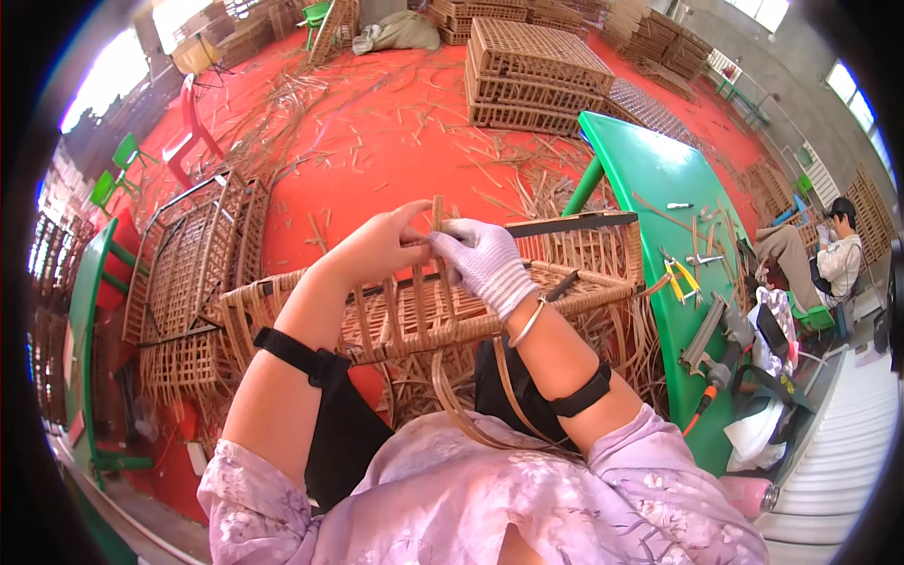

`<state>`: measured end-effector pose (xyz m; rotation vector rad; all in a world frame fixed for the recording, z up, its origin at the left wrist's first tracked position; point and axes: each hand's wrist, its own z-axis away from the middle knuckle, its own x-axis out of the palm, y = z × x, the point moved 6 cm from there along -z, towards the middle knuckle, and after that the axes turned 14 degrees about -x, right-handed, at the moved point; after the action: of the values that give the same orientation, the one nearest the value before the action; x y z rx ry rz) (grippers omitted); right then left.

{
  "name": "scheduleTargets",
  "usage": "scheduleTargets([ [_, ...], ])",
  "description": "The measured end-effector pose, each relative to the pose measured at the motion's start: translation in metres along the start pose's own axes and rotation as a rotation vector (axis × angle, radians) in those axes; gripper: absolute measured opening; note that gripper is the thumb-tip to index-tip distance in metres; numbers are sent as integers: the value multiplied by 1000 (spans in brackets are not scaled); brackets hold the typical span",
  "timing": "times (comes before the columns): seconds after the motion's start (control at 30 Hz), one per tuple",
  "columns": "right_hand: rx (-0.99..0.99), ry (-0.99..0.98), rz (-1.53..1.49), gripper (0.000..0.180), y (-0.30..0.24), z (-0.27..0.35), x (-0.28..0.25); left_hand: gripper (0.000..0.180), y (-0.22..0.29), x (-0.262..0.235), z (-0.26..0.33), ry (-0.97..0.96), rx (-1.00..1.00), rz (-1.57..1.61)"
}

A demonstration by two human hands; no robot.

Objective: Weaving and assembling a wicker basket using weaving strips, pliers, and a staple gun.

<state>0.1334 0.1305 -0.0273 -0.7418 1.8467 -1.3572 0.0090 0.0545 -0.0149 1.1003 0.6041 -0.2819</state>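
A partly woven, brown rattan-like basket point(428, 331) lies across my lap, its open side facing up. Upright strips stand along its near wall. My bare left hand point(384, 243) pinches one flat upright strip point(437, 215) at that wall. From the other side, my right hand point(485, 262), in a pale knit glove, closes its fingers on the same strip. The fingertips of both hands meet there and partly hide it. Long loose strips point(452, 405) hang from the near wall over my lap. A dark bar point(570, 224) runs along the basket's far right edge.
At my right, a green table point(650, 188) holds yellow-handled pliers point(682, 281), an air tool point(704, 334) and cut strips. Stacked woven crates point(532, 75) stand ahead; another woven frame point(184, 273) is at left. Scraps litter the red floor point(377, 160). A seated person point(833, 254) works far right.
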Motion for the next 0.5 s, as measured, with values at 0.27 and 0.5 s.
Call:
scheduleTargets([
  [0.27,-639,176,264,15,-5,51,7,51,-2,-3,11,47,364,-158],
  [0.5,-686,-79,588,16,-9,52,12,49,-8,-3,7,92,49,-278],
])
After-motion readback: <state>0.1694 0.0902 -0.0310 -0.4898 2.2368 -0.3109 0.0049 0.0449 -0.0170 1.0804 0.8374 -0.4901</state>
